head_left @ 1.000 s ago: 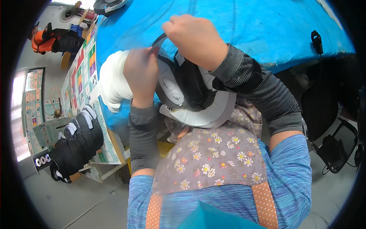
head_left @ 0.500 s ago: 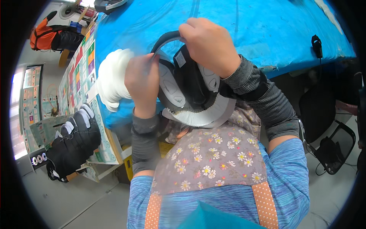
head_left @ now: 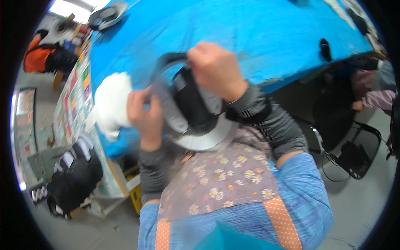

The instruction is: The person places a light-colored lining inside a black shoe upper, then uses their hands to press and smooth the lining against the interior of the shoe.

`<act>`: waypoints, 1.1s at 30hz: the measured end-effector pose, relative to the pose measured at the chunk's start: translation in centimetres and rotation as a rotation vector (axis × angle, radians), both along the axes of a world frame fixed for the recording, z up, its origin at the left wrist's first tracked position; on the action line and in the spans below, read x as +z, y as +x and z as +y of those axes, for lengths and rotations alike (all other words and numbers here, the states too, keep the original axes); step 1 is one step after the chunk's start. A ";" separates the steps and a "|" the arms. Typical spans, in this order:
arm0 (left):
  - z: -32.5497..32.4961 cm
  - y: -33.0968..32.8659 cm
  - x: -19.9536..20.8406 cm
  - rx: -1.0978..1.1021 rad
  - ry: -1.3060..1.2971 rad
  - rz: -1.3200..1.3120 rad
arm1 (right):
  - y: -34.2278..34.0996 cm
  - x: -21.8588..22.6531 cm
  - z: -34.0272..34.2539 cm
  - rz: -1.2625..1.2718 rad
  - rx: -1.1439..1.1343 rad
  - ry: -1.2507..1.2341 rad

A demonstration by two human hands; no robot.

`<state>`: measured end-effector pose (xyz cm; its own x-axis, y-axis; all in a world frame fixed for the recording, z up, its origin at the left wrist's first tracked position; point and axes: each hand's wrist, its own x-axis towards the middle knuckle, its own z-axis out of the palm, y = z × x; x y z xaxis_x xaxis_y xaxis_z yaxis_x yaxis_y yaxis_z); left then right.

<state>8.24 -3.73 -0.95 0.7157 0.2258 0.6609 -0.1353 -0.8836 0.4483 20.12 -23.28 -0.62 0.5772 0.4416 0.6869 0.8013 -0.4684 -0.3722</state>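
Note:
What looks like an upturned helmet with a white rim [head_left: 206, 141] rests against my apron at the table's near edge. It has a black inner lining [head_left: 192, 102] with a pale label and grey side pads [head_left: 174, 114]. A dark curved band [head_left: 170, 59] arches along its far side. My right hand [head_left: 217, 71] is closed on the band's right part, fingers pinched. My left hand [head_left: 146, 116], smeared by motion, grips the band's left end with thumb and fingers bent. Just left of it lies a stack of white padded pieces [head_left: 112, 104].
Blue sheeting [head_left: 250, 33] covers the table. A similar helmet-like piece [head_left: 107, 17] sits at its far left, and a small black object [head_left: 325, 50] near its right edge. Black padded pieces [head_left: 77, 179] stand lower left. A black chair [head_left: 354, 156] and another person's pink sleeve [head_left: 379, 100] are at right.
The view has shifted, so the table and surroundings sit differently. Both hands and the helmet appear slightly lower and further left. My hands keep hold of the band.

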 end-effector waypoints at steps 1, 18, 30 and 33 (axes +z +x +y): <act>0.1 0.3 -0.2 -0.038 0.002 -0.032 | 0.0 -0.3 0.0 -0.014 -0.001 0.032; -0.3 -1.0 -0.5 0.018 0.027 -0.035 | -0.8 -1.6 -0.7 -0.020 -0.040 0.173; 0.0 -1.4 -0.2 0.041 0.082 0.041 | -0.6 -3.9 -0.2 -0.019 -0.091 0.192; -0.1 -1.5 -0.1 0.068 0.118 0.063 | -0.6 -4.1 -0.1 -0.061 -0.110 0.202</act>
